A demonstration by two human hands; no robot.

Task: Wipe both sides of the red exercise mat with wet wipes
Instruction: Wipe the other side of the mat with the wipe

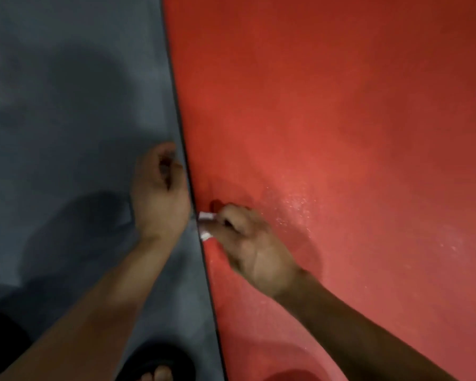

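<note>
While left hand (160,193) grips mat (327,119) edge, right hand (248,240) pinches wipe (205,224) there (blurred) — floor (66,105) alongside

Floor (66,92): grey, matte, slightly mottled surface; fills the left part of the view, near to far. Soft dark shadows fall across it at left centre and near left.

Red exercise mat (341,119) lies flat on the floor and covers the right part of the view. Its dark left edge runs from far centre down to near centre-right. Small pale specks show on its surface at right centre.

Near edge: a foot in a dark sandal (157,367) stands on the floor, just left of the mat's edge.
</note>
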